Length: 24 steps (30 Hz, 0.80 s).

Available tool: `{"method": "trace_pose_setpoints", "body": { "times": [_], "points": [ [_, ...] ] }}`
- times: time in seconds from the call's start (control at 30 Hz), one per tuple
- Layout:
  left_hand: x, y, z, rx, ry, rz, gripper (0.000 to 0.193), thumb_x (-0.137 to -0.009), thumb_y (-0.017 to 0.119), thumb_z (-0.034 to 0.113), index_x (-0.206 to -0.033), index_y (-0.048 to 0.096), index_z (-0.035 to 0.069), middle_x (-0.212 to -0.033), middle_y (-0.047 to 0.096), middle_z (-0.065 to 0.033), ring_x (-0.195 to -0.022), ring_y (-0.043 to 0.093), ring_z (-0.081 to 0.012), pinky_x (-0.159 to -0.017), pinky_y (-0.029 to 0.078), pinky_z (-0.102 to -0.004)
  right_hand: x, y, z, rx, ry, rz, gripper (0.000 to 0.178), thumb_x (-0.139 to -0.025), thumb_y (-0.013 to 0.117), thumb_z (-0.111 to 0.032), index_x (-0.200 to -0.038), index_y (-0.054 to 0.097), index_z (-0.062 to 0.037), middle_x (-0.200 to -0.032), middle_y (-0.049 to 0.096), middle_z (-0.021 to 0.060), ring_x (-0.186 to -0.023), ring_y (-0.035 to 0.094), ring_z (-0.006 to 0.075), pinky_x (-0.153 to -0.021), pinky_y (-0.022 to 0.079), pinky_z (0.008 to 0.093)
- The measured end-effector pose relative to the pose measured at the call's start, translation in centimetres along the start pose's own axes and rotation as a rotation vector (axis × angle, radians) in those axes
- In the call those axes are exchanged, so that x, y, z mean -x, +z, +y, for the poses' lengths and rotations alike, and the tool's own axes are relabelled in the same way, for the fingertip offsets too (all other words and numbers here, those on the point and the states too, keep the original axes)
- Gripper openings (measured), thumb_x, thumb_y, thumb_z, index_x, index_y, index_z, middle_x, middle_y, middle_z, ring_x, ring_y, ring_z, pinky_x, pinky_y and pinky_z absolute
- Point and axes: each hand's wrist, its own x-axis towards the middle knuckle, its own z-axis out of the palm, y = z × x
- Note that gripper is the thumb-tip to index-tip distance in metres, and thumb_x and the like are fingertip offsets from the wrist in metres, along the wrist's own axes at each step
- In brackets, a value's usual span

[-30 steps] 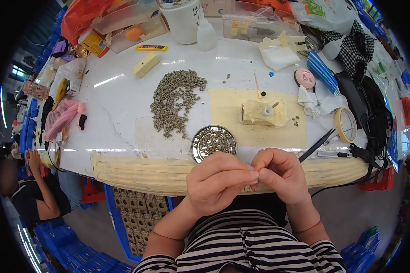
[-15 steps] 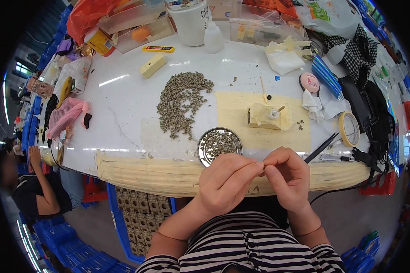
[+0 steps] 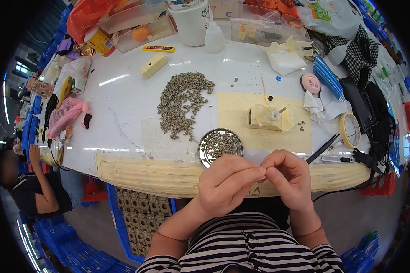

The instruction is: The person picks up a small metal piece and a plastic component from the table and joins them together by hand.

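Pinching closed, your left hand (image 3: 223, 186) and right hand (image 3: 290, 179) are touching at the fingertips (image 3: 258, 172), hiding anything between; you're probably needing light, even pressure

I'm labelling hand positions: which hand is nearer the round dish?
Left. The left hand is just in front of the dish, overlapping its near edge in view; the right hand is farther off, front right.

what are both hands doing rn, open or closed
Left hand: closed in a pinch; contents cannot be told.
Right hand: closed in a pinch; contents hidden.
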Motion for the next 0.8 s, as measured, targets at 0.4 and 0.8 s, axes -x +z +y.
{"method": "trace_pose_setpoints", "body": {
  "times": [0.4,0.8],
  "points": [
    [0.1,0.2,0.1,0.023,-0.006,0.014,0.018,-0.077,0.077,-0.002,-0.094,0.071,0.003,-0.086,0.068,-0.0083,-0.074,0.065,-0.021,-0.062,0.052,-0.028,0.1,0.4,0.2,0.042,-0.101,0.027,0.005,-0.095,0.06,-0.003,-0.095,0.061,0.0022,-0.089,0.063,0.0054,-0.078,0.06,0.0104,-0.073,0.05,0.0243],
    [0.4,0.6,0.1,-0.185,0.039,0.03,0.022,-0.073,0.078,-0.004,-0.093,0.071,0.001,-0.085,0.068,-0.0086,-0.073,0.065,-0.0223,-0.062,0.052,-0.0297,0.1,0.7,1.2,0.476,-0.401,0.185,0.005,-0.087,0.066,0.003,-0.091,0.063,0.0019,-0.084,0.064,0.01,-0.076,0.062,0.0162,-0.068,0.048,0.027]
  ]
}}
